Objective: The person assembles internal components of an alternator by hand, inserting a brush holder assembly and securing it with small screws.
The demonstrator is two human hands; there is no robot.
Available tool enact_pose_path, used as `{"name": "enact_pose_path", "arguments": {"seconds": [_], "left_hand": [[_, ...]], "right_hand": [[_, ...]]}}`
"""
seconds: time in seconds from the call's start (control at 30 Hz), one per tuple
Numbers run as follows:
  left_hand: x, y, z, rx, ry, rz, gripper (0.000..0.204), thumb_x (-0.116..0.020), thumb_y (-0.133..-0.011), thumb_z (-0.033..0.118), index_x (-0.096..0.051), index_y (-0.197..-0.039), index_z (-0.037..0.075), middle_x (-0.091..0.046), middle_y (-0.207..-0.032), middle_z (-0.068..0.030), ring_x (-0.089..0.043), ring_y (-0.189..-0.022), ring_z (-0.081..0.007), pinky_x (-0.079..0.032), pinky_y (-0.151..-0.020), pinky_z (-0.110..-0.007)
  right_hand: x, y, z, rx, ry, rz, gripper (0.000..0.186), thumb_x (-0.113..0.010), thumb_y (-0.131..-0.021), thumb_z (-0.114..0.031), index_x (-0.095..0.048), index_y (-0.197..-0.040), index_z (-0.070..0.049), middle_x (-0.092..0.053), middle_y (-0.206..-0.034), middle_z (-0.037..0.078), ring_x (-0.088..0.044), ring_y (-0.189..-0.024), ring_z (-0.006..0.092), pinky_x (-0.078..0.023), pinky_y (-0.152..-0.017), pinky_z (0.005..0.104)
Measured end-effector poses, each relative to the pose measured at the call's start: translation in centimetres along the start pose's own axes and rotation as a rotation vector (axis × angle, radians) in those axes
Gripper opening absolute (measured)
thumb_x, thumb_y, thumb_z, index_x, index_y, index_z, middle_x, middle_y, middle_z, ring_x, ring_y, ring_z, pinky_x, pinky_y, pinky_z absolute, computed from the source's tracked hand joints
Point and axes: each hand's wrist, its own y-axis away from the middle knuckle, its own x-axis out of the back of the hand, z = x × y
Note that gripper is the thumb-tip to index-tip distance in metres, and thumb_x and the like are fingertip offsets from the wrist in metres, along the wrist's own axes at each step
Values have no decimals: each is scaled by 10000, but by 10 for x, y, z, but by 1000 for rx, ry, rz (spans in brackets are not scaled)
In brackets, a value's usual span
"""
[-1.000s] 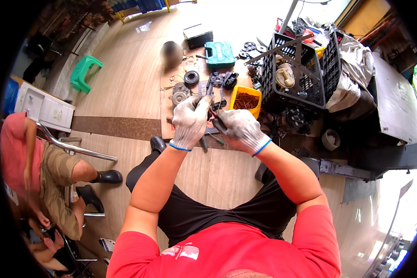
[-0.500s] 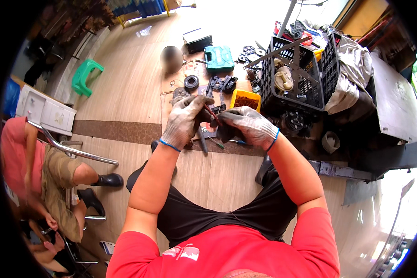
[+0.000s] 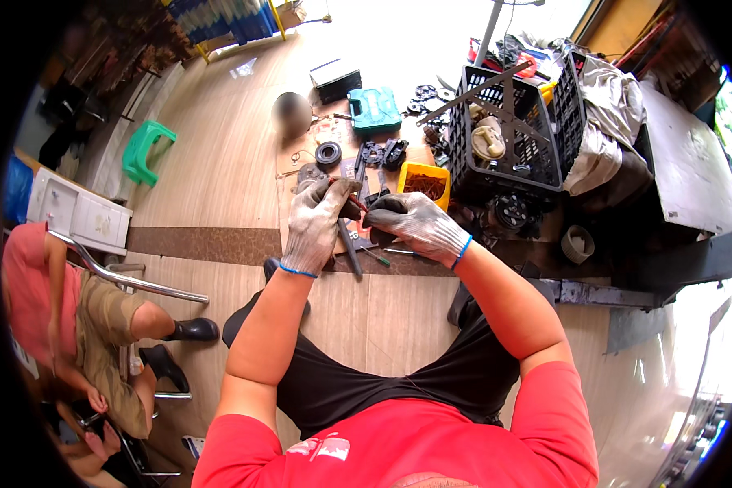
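Observation:
Both of my hands wear whitish knit gloves with dark, soiled palms and blue cuffs. My left hand (image 3: 317, 215) is closed, thumb and fingers pinching a thin dark-red strip (image 3: 358, 202) whose exact kind is too small to make out. Its other end meets the fingertips of my right hand (image 3: 415, 224), which are also pressed together around it. Beneath the hands, a dark-handled tool (image 3: 350, 254) and a green-handled screwdriver (image 3: 377, 257) lie on a cardboard sheet (image 3: 288, 213). Just beyond my right hand stands a yellow tub (image 3: 424, 170) of rusty-brown small pieces.
A black ring (image 3: 328, 154), black machine parts (image 3: 382, 153) and a teal tool case (image 3: 374, 111) lie ahead. Black crates (image 3: 504, 175) full of parts stand at the right. A green stool (image 3: 148, 152) is far left; a seated person (image 3: 98, 309) is at the left.
The view has shifted slightly. My hands have come a little closer together, the right one moving left, with the thin strip still between them.

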Motion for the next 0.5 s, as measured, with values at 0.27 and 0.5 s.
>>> {"name": "enact_pose_path", "arguments": {"seconds": [0.27,0.5], "left_hand": [[-17,8,2,-40,-197,135,261,-637,-1014,223,-740,-967,-12,-696,-795,-26,-594,-688,-68,-479,-630,-240],[-8,-6,-23,-65,-190,99,291,-637,-996,228,-715,-902,-36,-669,-748,-31,-567,-663,-85,-467,-627,-260]], "right_hand": [[-4,4,-2,263,574,115,280,-692,-933,-292,-700,-937,-12,-681,-791,155,-679,-707,255,-529,-656,382],[-15,-5,19,383,955,221,307,-644,-931,-351,-685,-894,-49,-692,-761,175,-688,-732,368,-540,-648,455]]}}
